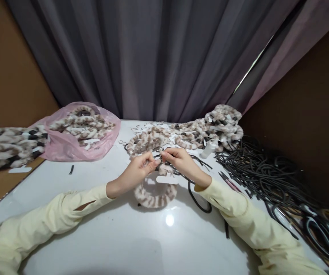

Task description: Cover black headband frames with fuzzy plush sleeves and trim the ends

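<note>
My left hand [145,165] and my right hand [180,161] meet over the middle of a white table [109,233]. Thumb and fingers of both are pinched closed around a small dark and metallic bit at the top of a fluffy ring [155,198]. Its exact form is too small to tell. The ring, mottled white and brown, sits just below my fingertips with a white tag [167,179] on it. Beyond my hands lies a pile of similar fluffy rings [151,138]. A loop of black cord [200,206] rests beside my right wrist.
At the left, a pink plastic bag [109,143] holds more fluffy rings. A clear little bottle [209,149] stands at the right. Pointed pink-handled tools [230,182], a heap of black cords [256,168] and large scissors [319,236] lie along the right side. Small metal rings [137,128] are scattered behind.
</note>
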The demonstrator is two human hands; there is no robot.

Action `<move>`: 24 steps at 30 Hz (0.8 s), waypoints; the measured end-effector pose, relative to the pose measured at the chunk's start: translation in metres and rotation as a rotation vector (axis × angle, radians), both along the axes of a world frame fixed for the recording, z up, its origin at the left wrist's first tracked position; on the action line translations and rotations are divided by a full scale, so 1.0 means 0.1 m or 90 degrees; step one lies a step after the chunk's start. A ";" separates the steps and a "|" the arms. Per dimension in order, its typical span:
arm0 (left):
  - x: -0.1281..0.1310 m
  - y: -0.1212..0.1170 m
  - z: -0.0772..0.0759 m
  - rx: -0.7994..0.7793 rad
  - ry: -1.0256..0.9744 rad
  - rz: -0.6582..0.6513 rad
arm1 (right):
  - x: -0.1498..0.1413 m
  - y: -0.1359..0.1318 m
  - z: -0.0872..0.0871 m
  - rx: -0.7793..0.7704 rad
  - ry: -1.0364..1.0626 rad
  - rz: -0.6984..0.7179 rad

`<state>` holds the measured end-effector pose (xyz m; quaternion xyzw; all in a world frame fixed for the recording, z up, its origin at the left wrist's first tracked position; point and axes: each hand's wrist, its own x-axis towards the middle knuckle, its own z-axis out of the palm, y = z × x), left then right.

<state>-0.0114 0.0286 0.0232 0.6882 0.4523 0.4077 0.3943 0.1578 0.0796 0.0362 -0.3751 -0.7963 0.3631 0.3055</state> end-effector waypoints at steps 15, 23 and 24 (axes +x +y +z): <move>0.04 -0.05 -0.01 -0.052 -0.022 0.026 | -0.03 0.06 -0.12 0.143 -0.115 0.016; -0.03 0.14 -0.05 -0.201 -0.255 0.131 | -0.03 -0.39 0.11 0.098 -0.099 0.009; -0.03 0.14 -0.04 -0.222 -0.285 0.133 | -0.05 -0.42 0.08 0.038 -0.118 0.042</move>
